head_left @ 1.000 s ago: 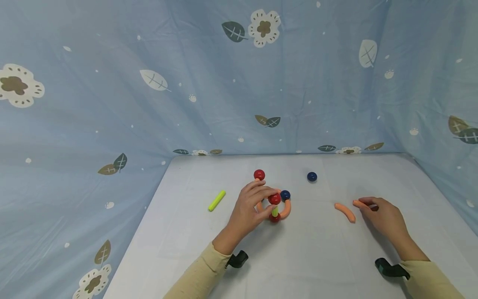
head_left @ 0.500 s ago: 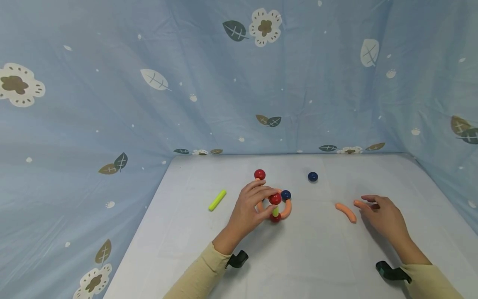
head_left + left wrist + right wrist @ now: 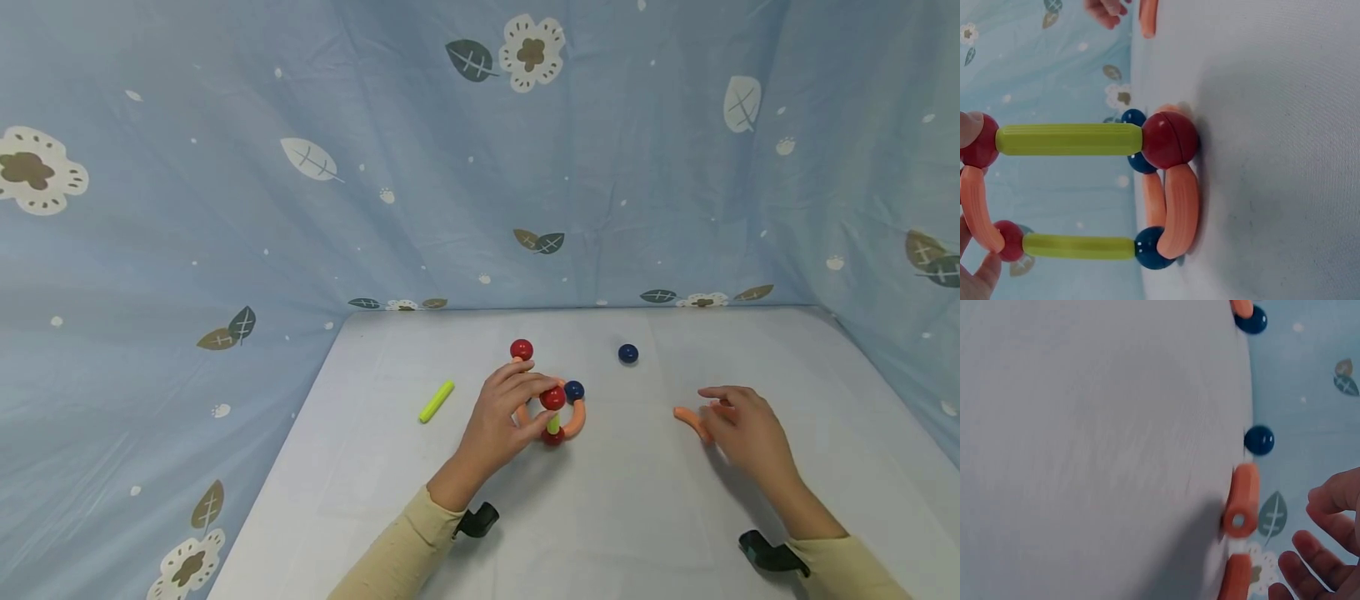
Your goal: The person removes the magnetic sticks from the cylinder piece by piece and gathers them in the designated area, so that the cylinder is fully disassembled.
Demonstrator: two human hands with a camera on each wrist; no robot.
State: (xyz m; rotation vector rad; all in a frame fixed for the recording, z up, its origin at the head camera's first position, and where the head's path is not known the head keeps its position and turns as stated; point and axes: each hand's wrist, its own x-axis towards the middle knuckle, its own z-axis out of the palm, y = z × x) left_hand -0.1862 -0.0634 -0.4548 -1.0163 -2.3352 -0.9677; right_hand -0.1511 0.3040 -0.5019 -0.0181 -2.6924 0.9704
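My left hand [image 3: 498, 429] pinches a red ball [image 3: 552, 397] at the top of an upright ball-and-rod frame. In the left wrist view, my thumb is on that ball and other fingertips touch near a second red ball [image 3: 1007, 240]. Two lime straight rods [image 3: 1069, 139] link the top to a base of orange curved rods [image 3: 1182, 209], a lower red ball [image 3: 1170, 140] and blue balls [image 3: 1154, 247]. My right hand [image 3: 750, 437] hovers above two loose orange curved rods [image 3: 688, 419], fingers loosely bent and holding nothing; in the right wrist view they stand apart from both rods [image 3: 1244, 494].
A loose lime rod [image 3: 437, 402] lies left of the frame. A loose blue ball [image 3: 628, 353] rests toward the back of the white table [image 3: 615, 517]. Another red ball [image 3: 521, 349] shows behind my left hand. A patterned blue curtain [image 3: 420, 167] hangs behind.
My right hand has moved left from the right-hand orange curved rod to above both rods. My left hand and the frame stay where they were.
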